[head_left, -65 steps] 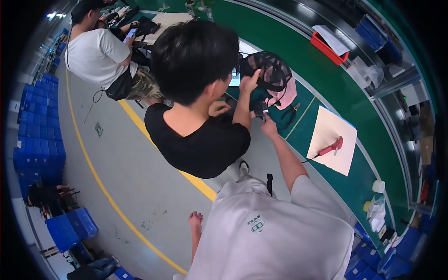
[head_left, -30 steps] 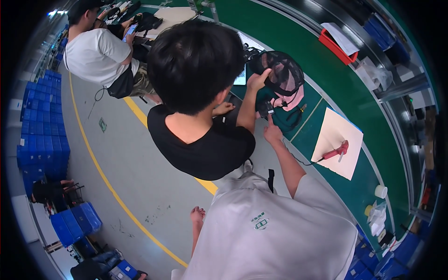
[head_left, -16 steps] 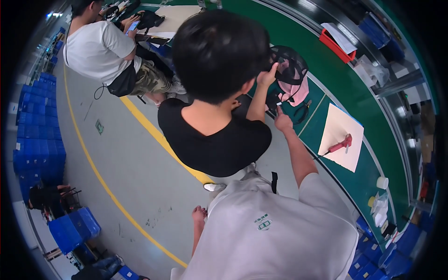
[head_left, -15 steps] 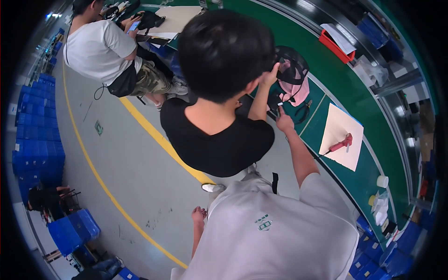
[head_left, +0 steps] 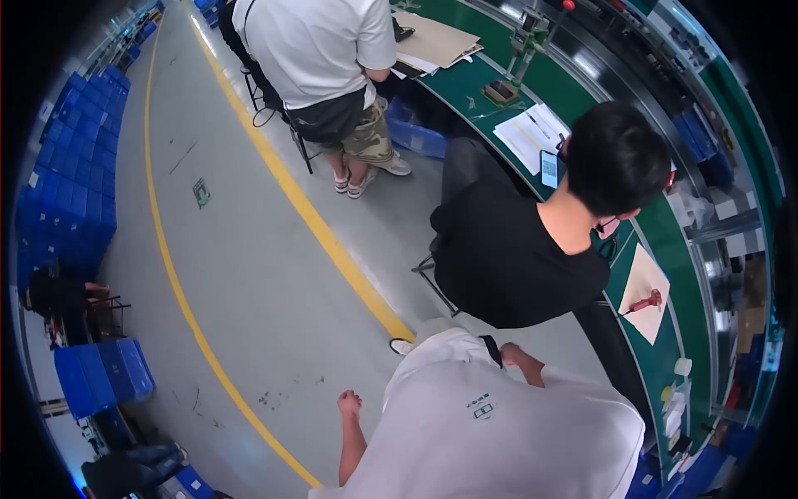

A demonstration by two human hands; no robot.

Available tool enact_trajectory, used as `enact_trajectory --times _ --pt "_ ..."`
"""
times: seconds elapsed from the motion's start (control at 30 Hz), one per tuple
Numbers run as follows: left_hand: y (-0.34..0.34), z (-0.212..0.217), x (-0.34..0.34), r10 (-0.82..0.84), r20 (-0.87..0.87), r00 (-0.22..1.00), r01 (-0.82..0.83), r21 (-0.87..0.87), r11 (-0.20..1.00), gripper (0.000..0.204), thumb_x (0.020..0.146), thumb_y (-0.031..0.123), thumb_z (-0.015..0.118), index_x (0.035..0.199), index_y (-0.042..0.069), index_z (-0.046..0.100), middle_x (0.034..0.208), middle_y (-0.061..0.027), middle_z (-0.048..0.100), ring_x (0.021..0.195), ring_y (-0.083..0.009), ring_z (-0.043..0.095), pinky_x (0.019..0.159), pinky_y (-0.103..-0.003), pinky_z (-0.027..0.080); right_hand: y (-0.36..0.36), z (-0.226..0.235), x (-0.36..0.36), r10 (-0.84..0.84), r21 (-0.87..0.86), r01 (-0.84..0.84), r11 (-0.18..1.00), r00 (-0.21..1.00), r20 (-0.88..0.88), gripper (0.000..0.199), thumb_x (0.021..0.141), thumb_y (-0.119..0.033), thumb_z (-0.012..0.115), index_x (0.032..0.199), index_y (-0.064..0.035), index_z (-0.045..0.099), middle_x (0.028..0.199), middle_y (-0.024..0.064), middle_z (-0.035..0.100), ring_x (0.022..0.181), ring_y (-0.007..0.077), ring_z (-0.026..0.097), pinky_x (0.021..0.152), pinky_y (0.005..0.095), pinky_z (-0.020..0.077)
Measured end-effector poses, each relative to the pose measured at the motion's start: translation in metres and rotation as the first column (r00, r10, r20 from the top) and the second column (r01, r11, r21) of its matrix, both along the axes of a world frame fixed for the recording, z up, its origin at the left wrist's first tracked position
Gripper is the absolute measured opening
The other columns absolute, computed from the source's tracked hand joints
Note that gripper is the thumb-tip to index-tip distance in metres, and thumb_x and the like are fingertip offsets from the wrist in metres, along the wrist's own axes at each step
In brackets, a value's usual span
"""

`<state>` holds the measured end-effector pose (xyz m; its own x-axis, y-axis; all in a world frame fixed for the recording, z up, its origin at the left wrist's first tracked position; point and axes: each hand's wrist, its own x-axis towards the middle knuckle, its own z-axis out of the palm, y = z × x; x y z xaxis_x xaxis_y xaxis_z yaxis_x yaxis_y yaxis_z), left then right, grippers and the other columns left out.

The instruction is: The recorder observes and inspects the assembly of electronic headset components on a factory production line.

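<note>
My left hand [head_left: 350, 402] hangs beside my pale shirt, above the grey floor. Its fingers are curled, and no object shows in it. My right hand [head_left: 515, 358] is drawn in at my waist, next to a black strap-like piece [head_left: 492, 351]; its fingers are partly hidden. A seated person in black [head_left: 515, 258] leans over the green bench just ahead to the right. Near this person lie a phone [head_left: 549, 169] with a lit screen and white papers [head_left: 525, 140]. A red corded pistol-shaped tool [head_left: 652, 301] rests on a tan sheet [head_left: 638, 279].
Another person in a white shirt [head_left: 316, 58] stands by the bench further ahead. A green metal stand [head_left: 525, 50] rises from the bench. Stacked blue bins [head_left: 71, 166] line the left side. Yellow lines [head_left: 291, 200] run along the floor. A stool leg [head_left: 436, 287] shows beside the seated person.
My right hand has left the small dark item by the pink and black things on the bench and come back to my waist. My view has shifted; the white-shirted person now stands more upright.
</note>
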<state>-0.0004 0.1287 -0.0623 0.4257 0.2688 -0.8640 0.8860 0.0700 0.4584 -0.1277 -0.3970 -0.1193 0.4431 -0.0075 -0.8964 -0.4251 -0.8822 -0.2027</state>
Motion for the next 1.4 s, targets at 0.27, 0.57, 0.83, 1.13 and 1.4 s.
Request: enact_trajectory --times 0.27,0.57,0.83,1.13,1.4 --pt "0.023 -0.018 0.156 -0.008 0.171 0.985 0.026 -0.105 0.994 0.022 0.085 0.012 0.049 0.104 0.000 0.047 0.066 -0.0062 0.050 0.052 -0.0119 0.048 0.042 -0.020 0.037 0.071 -0.042 0.149 -0.049 0.079 0.027 0.997 0.954 0.295 0.023 0.069 -0.028 0.056 0.073 -0.0078 0.066 0.077 0.0165 0.063 0.074 0.0333 0.061 0.065 0.0440 0.0478" --pt "0.063 0.030 0.379 0.085 0.211 0.974 -0.089 0.008 0.996 0.026 0.087 0.018 0.046 0.107 0.002 0.046 0.080 -0.0116 0.058 0.057 -0.0165 0.054 0.048 -0.028 0.044 0.119 -0.021 0.447 0.070 0.108 -0.146 0.983 0.856 0.513 0.025 0.070 -0.020 0.049 0.074 -0.0019 0.065 0.080 0.0196 0.061 0.077 0.0354 0.060 0.071 0.0429 0.0482" --pt "0.100 0.030 0.466 0.122 0.092 0.988 -0.132 0.111 0.985 0.019 0.085 0.016 0.045 0.089 -0.001 0.054 0.069 -0.0112 0.058 0.053 -0.0173 0.054 0.045 -0.030 0.044 0.233 0.138 0.732 -0.313 0.464 0.041 0.885 0.789 0.529 0.034 0.076 -0.021 0.053 0.104 -0.0034 0.060 0.090 0.0170 0.063 0.081 0.0281 0.062 0.074 0.0353 0.0480" --pt "0.239 -0.107 0.617 -0.948 -0.136 0.289 0.697 0.708 0.111 0.024 0.081 0.019 0.049 0.081 -0.003 0.057 0.067 -0.0163 0.059 0.058 -0.0260 0.059 0.051 -0.036 0.046 0.377 0.161 0.940 -0.184 0.608 -0.188 0.772 0.848 0.497 0.035 0.080 -0.022 0.051 0.110 -0.0038 0.057 0.078 0.0124 0.063 0.072 0.0196 0.061 0.066 0.0310 0.0471" --pt "0.345 -0.018 0.949 -0.141 0.317 0.938 0.072 0.222 0.972 0.019 0.083 0.012 0.048 0.097 -0.001 0.051 0.063 -0.0057 0.052 0.052 -0.0141 0.050 0.039 -0.026 0.037 0.407 0.212 1.112 -0.414 0.451 0.144 0.881 0.694 0.588 0.033 0.079 -0.021 0.052 0.109 -0.0071 0.057 0.081 0.0133 0.063 0.076 0.0217 0.061 0.070 0.0315 0.0469"
